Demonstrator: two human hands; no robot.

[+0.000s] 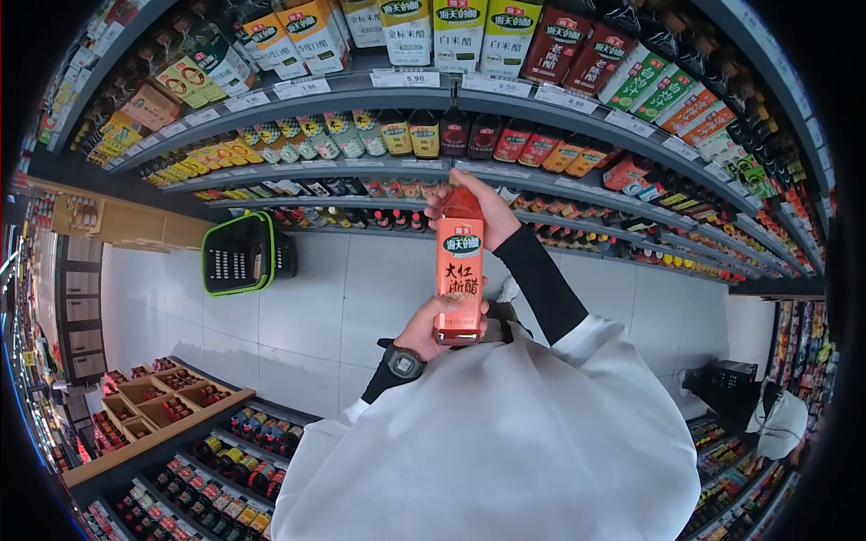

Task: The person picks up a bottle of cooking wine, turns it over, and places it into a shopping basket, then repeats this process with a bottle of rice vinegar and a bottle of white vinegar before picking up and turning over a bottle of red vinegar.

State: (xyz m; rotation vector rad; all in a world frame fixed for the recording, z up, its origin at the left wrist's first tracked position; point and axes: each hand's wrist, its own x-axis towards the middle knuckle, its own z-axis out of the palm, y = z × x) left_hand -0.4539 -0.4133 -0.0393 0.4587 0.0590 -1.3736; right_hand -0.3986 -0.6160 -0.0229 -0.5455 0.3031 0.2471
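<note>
A bottle (460,261) with a red-orange label stands out in front of my body, held upright in both hands. My left hand (428,323), with a watch on its wrist, is wrapped round the lower part near the base. Higher up, my right hand (483,209) grips the neck and shoulder of the same bottle. Its label faces me, and the fingers behind the bottle are partly hidden.
Shelves (397,93) of bottles curve across the front and right. A black basket (238,254) with a green rim is on the tiled floor at left. Behind left is a wooden display (162,406). Another person (776,419) is at the lower right.
</note>
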